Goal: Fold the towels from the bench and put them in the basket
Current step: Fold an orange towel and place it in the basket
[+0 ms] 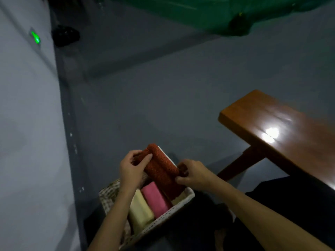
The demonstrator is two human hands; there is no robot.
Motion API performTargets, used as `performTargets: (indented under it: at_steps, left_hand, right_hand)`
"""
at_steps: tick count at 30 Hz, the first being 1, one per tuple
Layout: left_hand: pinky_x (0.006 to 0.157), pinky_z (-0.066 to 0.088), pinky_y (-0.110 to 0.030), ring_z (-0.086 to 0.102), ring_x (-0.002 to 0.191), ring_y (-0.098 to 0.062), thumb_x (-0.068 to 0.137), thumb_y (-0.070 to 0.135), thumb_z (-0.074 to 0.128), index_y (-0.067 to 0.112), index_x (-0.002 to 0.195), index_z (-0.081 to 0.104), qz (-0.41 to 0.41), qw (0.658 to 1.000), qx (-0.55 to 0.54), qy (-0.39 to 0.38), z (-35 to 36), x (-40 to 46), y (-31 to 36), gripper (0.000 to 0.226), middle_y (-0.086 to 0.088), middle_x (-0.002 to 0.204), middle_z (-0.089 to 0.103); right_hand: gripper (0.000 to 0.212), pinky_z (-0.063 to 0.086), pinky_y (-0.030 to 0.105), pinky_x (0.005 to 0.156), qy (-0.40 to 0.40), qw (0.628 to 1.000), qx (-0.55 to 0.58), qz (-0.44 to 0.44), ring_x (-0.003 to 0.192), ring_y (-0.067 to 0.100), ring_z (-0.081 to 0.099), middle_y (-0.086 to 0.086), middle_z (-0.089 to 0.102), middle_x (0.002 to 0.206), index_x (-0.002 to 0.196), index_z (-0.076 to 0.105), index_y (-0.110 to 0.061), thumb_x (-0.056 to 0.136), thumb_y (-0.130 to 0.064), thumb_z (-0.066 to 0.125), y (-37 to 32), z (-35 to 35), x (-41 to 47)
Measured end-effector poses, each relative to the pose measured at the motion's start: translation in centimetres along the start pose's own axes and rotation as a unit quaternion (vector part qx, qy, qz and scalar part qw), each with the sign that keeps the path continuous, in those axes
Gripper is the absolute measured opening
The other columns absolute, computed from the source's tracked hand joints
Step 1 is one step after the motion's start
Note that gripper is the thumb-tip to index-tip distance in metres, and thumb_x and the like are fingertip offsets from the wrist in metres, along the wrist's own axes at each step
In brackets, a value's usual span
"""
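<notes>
A: Lower centre of frame: folded rust-red knitted towel [160,167], gripped at its ends by left hand [131,168] and right hand [193,173], above white woven basket [163,217].

B: Best lowered level, beside pink folded towel [155,199]; both grips released together.

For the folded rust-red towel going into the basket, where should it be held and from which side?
Best held at its two short ends, one hand from each side, as here: the left hand grips the far-left end, the right hand pinches the near-right end. The rust-red towel is a long doubled roll, so end holds probably keep the folds closed while it is lowered into the slot beside the pink towel in the basket.
</notes>
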State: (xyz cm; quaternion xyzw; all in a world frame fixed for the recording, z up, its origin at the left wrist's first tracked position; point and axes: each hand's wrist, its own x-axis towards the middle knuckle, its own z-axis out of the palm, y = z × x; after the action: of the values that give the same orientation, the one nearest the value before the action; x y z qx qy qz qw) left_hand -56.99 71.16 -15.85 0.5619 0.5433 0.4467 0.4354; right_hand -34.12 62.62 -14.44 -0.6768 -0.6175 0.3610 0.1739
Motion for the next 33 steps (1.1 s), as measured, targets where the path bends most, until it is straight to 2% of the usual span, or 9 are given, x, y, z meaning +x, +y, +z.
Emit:
performTargets:
  at_steps: [5, 10, 13, 16, 20, 22, 25, 28, 33]
  left_hand:
    - [0.08, 0.061, -0.044, 0.074, 0.082, -0.011, 0.084, 0.021, 0.088, 0.02, 0.093, 0.077, -0.091, 0.995, 0.032, 0.028, -3.4, 0.3, -8.0, 0.014, 0.004, 0.088, 0.078]
    - [0.088, 0.062, -0.046, 0.075, 0.089, -0.011, 0.081, 0.023, 0.09, 0.024, 0.096, 0.079, -0.157, 0.985, 0.057, 0.048, -4.4, 0.6, -15.7, 0.018, 0.007, 0.093, 0.079]
    - [0.098, 0.058, -0.05, 0.074, 0.098, -0.015, 0.087, 0.021, 0.086, 0.021, 0.103, 0.079, -0.194, 0.976, 0.075, 0.066, -5.2, 0.5, -20.5, 0.018, 0.003, 0.1, 0.079]
    - [0.109, 0.052, -0.05, 0.068, 0.116, -0.019, 0.088, 0.024, 0.084, 0.024, 0.126, 0.067, -0.234, 0.963, 0.11, 0.075, -6.0, -0.2, -24.3, 0.042, 0.0, 0.123, 0.072]
    - [0.11, 0.051, -0.047, 0.063, 0.126, -0.019, 0.073, 0.048, 0.085, 0.038, 0.143, 0.046, -0.245, 0.957, 0.119, 0.101, -5.6, -1.9, -28.1, 0.081, 0.001, 0.139, 0.062]
    - [0.114, 0.047, -0.042, 0.057, 0.131, -0.017, 0.077, 0.038, 0.087, 0.035, 0.15, 0.04, -0.248, 0.951, 0.148, 0.115, -5.1, -2.8, -28.4, 0.087, 0.002, 0.145, 0.056]
    - [0.111, 0.044, -0.033, 0.056, 0.127, -0.017, 0.084, 0.018, 0.085, 0.026, 0.144, 0.052, -0.253, 0.938, 0.228, 0.066, -4.1, -3.6, -29.1, 0.069, 0.002, 0.139, 0.059]
    - [0.109, 0.041, -0.028, 0.057, 0.128, -0.023, 0.086, 0.019, 0.083, 0.023, 0.137, 0.062, -0.258, 0.919, 0.298, 0.007, -3.3, -3.8, -29.8, 0.055, -0.003, 0.139, 0.061]
    - [0.113, 0.041, -0.033, 0.053, 0.131, -0.024, 0.084, 0.03, 0.085, 0.029, 0.139, 0.061, -0.28, 0.901, 0.332, -0.008, -3.3, -3.1, -29.5, 0.059, -0.005, 0.147, 0.052]
  right_hand:
    - [0.044, 0.053, 0.032, 0.085, -0.078, 0.996, 0.008, 0.048, 0.105, 0.023, 0.067, 0.003, 0.072, 0.115, 0.119, 0.067, -0.016, 0.085, -0.041, 0.078, 0.6, 7.7, 4.6]
    - [0.041, 0.057, 0.035, 0.084, -0.122, 0.986, 0.026, 0.115, 0.101, 0.021, 0.07, -0.003, 0.074, 0.1, 0.104, 0.071, -0.02, 0.076, -0.049, 0.074, 3.0, 15.0, 7.7]
    - [0.041, 0.055, 0.031, 0.088, -0.147, 0.979, 0.044, 0.136, 0.105, 0.021, 0.07, 0.001, 0.074, 0.109, 0.107, 0.071, -0.019, 0.078, -0.046, 0.079, 3.6, 19.2, 9.2]
    - [0.044, 0.054, 0.034, 0.096, -0.166, 0.973, 0.054, 0.149, 0.113, 0.025, 0.067, 0.005, 0.071, 0.121, 0.119, 0.068, -0.018, 0.083, -0.042, 0.079, 3.7, 23.3, 10.4]
    - [0.042, 0.051, 0.037, 0.1, -0.176, 0.97, 0.049, 0.158, 0.121, 0.028, 0.064, 0.008, 0.071, 0.124, 0.13, 0.062, -0.017, 0.092, -0.031, 0.073, 4.5, 27.1, 11.3]
    - [0.043, 0.054, 0.039, 0.094, -0.18, 0.968, 0.062, 0.164, 0.114, 0.03, 0.066, 0.009, 0.069, 0.119, 0.129, 0.055, -0.016, 0.092, -0.029, 0.072, 4.5, 28.6, 11.7]
    - [0.045, 0.054, 0.037, 0.088, -0.197, 0.965, 0.075, 0.158, 0.11, 0.029, 0.067, 0.008, 0.068, 0.12, 0.133, 0.047, -0.018, 0.095, -0.024, 0.069, 5.0, 30.0, 12.3]
    - [0.054, 0.051, 0.039, 0.099, -0.226, 0.964, 0.043, 0.131, 0.12, 0.035, 0.064, 0.015, 0.067, 0.13, 0.146, 0.045, -0.015, 0.096, -0.019, 0.066, 6.9, 30.0, 12.9]
    - [0.053, 0.055, 0.043, 0.098, -0.213, 0.969, 0.056, 0.11, 0.113, 0.035, 0.068, 0.014, 0.073, 0.12, 0.14, 0.055, -0.02, 0.091, -0.019, 0.073, 7.9, 27.1, 12.8]
